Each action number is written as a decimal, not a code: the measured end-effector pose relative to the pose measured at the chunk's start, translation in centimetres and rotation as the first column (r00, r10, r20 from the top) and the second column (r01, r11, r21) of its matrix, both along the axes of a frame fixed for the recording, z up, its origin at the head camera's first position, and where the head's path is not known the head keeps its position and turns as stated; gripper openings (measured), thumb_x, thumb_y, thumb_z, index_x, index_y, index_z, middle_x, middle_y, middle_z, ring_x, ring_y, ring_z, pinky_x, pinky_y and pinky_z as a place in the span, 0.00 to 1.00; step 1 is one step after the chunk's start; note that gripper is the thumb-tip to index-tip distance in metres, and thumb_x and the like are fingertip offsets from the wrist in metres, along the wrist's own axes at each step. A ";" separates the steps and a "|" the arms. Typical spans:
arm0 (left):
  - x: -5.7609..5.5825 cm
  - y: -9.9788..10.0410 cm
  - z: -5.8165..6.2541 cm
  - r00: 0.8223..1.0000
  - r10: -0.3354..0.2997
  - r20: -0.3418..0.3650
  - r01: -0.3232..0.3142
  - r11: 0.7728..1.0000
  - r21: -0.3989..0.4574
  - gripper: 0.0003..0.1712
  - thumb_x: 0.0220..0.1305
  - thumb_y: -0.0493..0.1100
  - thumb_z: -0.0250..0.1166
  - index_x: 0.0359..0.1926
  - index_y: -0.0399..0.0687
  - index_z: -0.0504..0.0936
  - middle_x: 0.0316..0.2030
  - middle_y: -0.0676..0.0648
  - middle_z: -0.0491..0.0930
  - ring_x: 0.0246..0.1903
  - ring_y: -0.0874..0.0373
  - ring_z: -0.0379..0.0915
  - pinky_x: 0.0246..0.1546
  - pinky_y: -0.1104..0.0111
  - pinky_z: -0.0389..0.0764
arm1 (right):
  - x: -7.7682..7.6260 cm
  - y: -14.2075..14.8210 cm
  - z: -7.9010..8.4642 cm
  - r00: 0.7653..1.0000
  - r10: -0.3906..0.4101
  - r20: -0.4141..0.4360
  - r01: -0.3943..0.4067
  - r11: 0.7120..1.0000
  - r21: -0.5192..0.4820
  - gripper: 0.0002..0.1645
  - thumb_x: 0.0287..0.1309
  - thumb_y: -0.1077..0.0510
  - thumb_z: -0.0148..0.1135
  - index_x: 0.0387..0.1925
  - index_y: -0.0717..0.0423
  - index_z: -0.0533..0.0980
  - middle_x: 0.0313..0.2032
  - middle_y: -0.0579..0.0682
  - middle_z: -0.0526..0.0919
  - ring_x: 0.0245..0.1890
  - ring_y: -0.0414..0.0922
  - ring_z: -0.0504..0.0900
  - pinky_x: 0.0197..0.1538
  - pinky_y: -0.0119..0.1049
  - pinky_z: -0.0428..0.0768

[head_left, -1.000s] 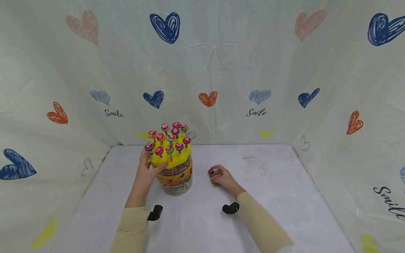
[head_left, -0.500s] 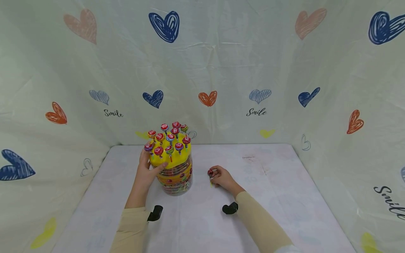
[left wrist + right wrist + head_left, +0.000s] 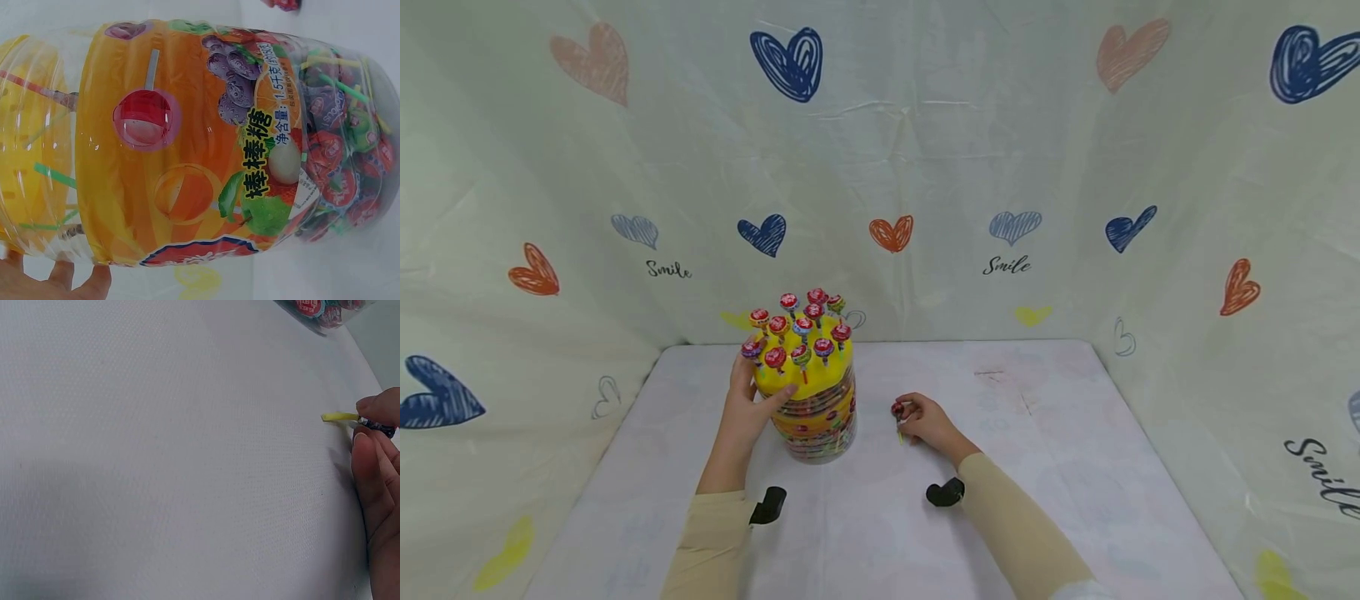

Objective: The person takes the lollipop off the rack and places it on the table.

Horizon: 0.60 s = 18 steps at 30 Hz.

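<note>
A clear plastic lollipop jar point(image 3: 815, 421) with a yellow lid point(image 3: 808, 386) stands upright left of the table's middle. Several wrapped lollipops point(image 3: 802, 327) stick up out of the lid. My left hand point(image 3: 751, 417) grips the jar near its top, thumb across the front and the other fingers round the far left side. The left wrist view shows its orange fruit label point(image 3: 187, 156) and more wrapped lollipops point(image 3: 337, 156) at the bottom. Right of the jar, my right hand point(image 3: 928, 421) pinches one dark red lollipop point(image 3: 897, 409) just below its head; its yellow stick point(image 3: 339, 417) points down.
The white table point(image 3: 1037, 500) reaches back to a pale curtain point(image 3: 910, 167) printed with hearts. Thin reddish marks point(image 3: 988, 373) show on the table at the back right. Black wrist devices point(image 3: 946, 492) jut inward from both sleeves.
Almost nothing differs. The lollipop in my right hand has shifted very slightly to the left; my left hand stays on the jar.
</note>
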<state>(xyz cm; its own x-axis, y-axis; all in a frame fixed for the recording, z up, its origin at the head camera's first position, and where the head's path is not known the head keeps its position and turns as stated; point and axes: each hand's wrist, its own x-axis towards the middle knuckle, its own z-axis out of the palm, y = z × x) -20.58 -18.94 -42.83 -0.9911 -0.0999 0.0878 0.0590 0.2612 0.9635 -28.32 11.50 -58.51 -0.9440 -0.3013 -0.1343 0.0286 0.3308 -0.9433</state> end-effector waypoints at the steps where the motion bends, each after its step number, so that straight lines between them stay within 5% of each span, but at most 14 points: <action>1: 0.0 0.0 0.0 1.000 -0.001 -0.008 0.001 1.000 0.003 0.49 0.63 0.45 0.68 0.77 0.62 0.48 0.76 0.51 0.35 0.74 0.52 0.30 0.71 0.47 0.39 | 0.0 0.1 0.0 1.000 0.000 0.000 0.000 1.000 -0.004 0.30 0.53 0.68 0.67 0.59 0.58 0.72 0.36 0.53 0.75 0.21 0.43 0.75 0.22 0.35 0.79; 9: 0.2 0.3 0.1 0.999 -0.001 -0.045 0.002 1.000 0.022 0.48 0.64 0.44 0.68 0.77 0.60 0.49 0.76 0.50 0.36 0.74 0.51 0.31 0.71 0.45 0.38 | 0.2 0.5 1.1 0.999 -0.006 -0.035 0.004 0.999 -0.039 0.31 0.53 0.70 0.68 0.61 0.61 0.72 0.40 0.55 0.76 0.26 0.42 0.75 0.25 0.33 0.77; 18: 0.2 0.2 0.0 0.998 -0.020 -0.051 0.021 0.999 0.030 0.48 0.64 0.44 0.67 0.77 0.59 0.49 0.76 0.50 0.36 0.74 0.51 0.31 0.71 0.46 0.37 | -0.1 -0.5 5.7 0.989 0.014 -0.145 -0.047 0.972 -0.229 0.31 0.54 0.73 0.63 0.62 0.64 0.70 0.48 0.65 0.76 0.38 0.44 0.79 0.40 0.33 0.81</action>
<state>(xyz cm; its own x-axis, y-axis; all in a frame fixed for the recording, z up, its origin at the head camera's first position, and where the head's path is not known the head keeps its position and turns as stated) -20.43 -18.76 -42.78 -0.9873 -0.0831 0.1353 0.1131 0.2295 0.9667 -28.40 10.98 -52.85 -0.9381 -0.3377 0.0763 -0.1171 0.1020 -0.9879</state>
